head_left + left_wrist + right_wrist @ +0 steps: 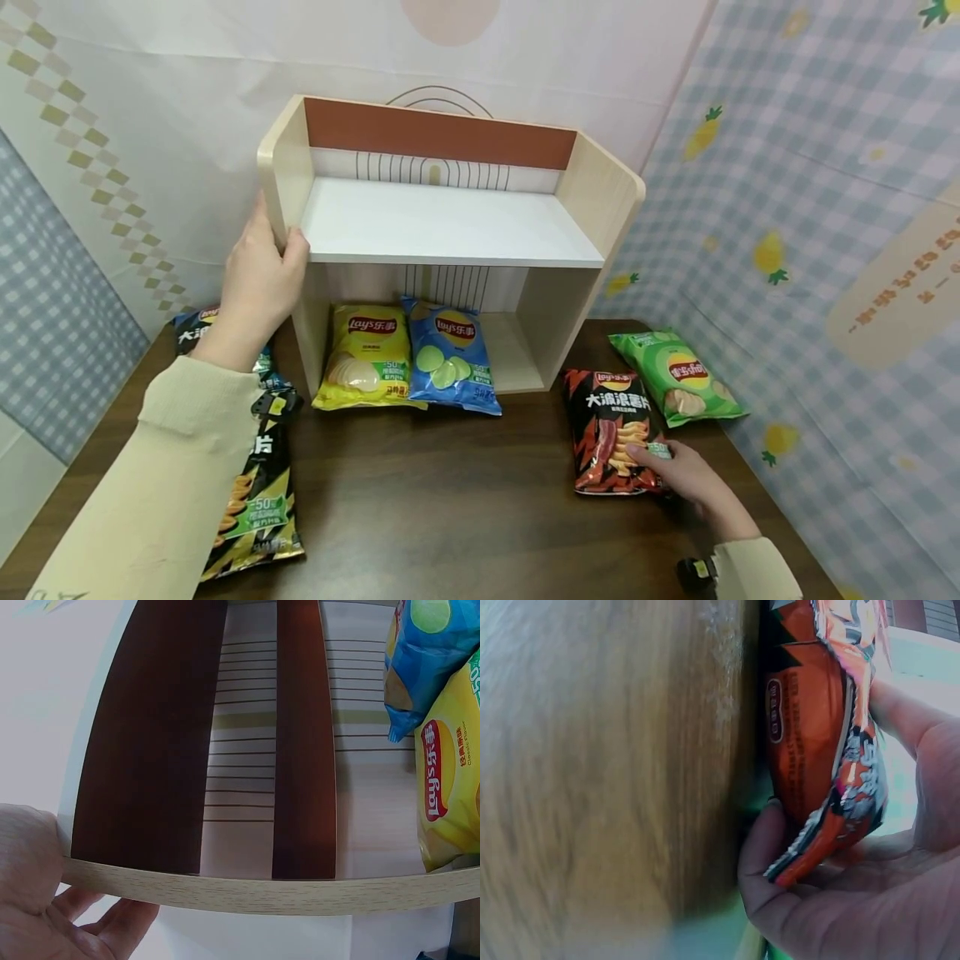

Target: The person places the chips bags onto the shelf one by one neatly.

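Note:
My left hand (262, 275) grips the left side panel of a small two-tier shelf (450, 225), thumb at the panel's front edge; in the left wrist view its fingers curl beneath the wooden panel (247, 894). On the table at the right, my right hand (693, 479) holds a red-and-black bag of chips (606, 417) by its lower right corner. Its thumb lies on top, and the right wrist view has fingers under the bag's end (810, 855). Inside the lower tier, a yellow chip bag (367, 354) leans back beside a blue chip bag (452, 358).
A green chip bag (681, 379) lies behind the red-and-black one, near the patterned right curtain (810, 250). Along the table's left side are a black-and-gold chip bag (262, 508) and another dark bag (193, 329), both partly hidden by my left arm. The shelf's upper board is white.

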### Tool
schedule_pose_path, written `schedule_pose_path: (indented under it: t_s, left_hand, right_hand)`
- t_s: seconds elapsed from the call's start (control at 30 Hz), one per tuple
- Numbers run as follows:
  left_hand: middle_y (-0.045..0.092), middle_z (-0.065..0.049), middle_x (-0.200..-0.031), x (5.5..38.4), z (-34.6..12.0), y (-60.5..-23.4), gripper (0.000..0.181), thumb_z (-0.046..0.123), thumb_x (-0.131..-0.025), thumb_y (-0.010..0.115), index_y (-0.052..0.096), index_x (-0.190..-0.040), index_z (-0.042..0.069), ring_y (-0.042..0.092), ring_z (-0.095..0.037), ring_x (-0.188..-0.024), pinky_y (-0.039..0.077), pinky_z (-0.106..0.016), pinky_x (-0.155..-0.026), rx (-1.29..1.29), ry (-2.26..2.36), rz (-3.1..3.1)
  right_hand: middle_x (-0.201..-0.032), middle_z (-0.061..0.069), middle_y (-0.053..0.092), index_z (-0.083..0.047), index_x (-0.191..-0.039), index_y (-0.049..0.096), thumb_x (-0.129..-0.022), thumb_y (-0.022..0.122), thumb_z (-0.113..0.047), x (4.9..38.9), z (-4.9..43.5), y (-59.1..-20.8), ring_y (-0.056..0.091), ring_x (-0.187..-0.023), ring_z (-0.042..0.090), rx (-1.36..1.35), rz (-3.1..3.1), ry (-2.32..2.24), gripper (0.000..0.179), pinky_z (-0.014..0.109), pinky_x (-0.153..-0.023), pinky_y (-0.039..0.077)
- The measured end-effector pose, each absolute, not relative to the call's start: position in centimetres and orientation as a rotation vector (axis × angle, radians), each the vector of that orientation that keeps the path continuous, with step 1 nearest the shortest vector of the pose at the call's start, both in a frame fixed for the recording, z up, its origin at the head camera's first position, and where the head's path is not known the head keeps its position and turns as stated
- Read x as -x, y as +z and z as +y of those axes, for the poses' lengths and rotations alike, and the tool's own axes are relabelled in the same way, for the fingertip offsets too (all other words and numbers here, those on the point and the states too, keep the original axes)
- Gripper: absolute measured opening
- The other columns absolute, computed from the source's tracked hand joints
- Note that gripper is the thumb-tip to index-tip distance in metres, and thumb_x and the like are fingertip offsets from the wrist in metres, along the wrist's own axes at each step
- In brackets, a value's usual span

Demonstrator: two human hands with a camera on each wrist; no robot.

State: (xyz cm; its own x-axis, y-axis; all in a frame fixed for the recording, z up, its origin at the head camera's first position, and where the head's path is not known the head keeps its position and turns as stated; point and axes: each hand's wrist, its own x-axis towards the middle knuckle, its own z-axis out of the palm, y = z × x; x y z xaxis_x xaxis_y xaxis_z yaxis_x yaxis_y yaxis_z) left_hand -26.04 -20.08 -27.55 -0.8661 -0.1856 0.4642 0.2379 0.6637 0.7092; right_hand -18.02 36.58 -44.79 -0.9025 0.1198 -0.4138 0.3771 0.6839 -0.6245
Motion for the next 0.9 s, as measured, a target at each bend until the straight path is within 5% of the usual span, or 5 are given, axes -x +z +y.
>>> schedule_pose_path:
  t_s: [0.37, 0.6, 0.9]
  left_hand:
    - [0.041, -0.019, -0.145, 26.1, -20.2, -27.6, 0.06, 0.031, -0.097, 0.033, 0.019, -0.154, 0.019, 0.044, -0.043, -0.124, 0.034, -0.065, -0.096, 0.043, -1.111, -2.377]
    - [0.041, -0.019, -0.145, 26.1, -20.2, -27.6, 0.06, 0.031, -0.097, 0.034, 0.02, -0.154, 0.018, 0.044, -0.043, -0.124, 0.033, -0.065, -0.096, 0.051, -1.108, -2.369]
    - [0.042, -0.021, -0.143, 26.0, -20.1, -27.6, 0.06, 0.031, -0.097, 0.034, 0.021, -0.154, 0.016, 0.044, -0.045, -0.123, 0.033, -0.066, -0.096, 0.034, -1.105, -2.377]
  right_hand:
    - [-0.14, 0.038, 0.034, 0.016, -0.141, 0.029, -0.086, 0.057, -0.064, 17.8, 36.3, -45.1, 0.044, -0.122, 0.048, -0.395, 2.525, -1.124, 0.101, 0.054, -0.09, 0.045]
    - [-0.133, 0.025, 0.05, 0.006, -0.141, 0.037, -0.086, 0.063, -0.058, 17.6, 36.3, -45.6, 0.056, -0.11, 0.03, -0.424, 2.473, -1.3, 0.089, 0.043, -0.087, 0.049]
    - [-0.123, 0.014, 0.059, 0.0, -0.148, 0.026, -0.088, 0.067, -0.045, 16.7, 36.6, -45.8, 0.062, -0.097, 0.02, -0.452, 2.291, -1.609, 0.085, 0.036, -0.078, 0.052]
